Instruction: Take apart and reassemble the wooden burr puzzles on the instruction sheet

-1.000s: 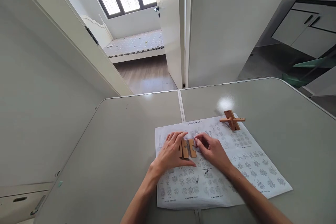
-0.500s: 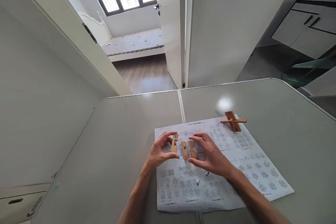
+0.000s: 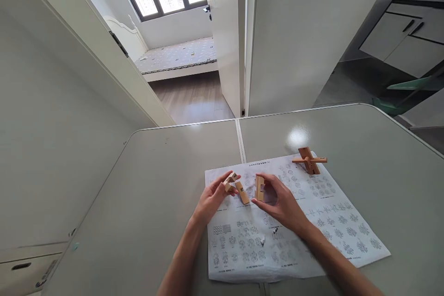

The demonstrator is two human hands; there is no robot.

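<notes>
My left hand pinches a small notched wooden piece just above a printed instruction sheet. My right hand pinches a second notched wooden piece held upright. Between the two hands a third wooden piece lies slanted on the sheet, touched by neither hand. A partly assembled wooden cross stands on the sheet's far right corner, well away from both hands.
The sheet lies on a grey folding table with a seam down its middle. Beyond the far edge are a white wall and an open doorway to a room with a window. Grey cabinets stand at the right.
Both hands rose from the sheet. The left turned its piece, the right picked up one of the two lying pieces, and the remaining piece now lies slanted.
</notes>
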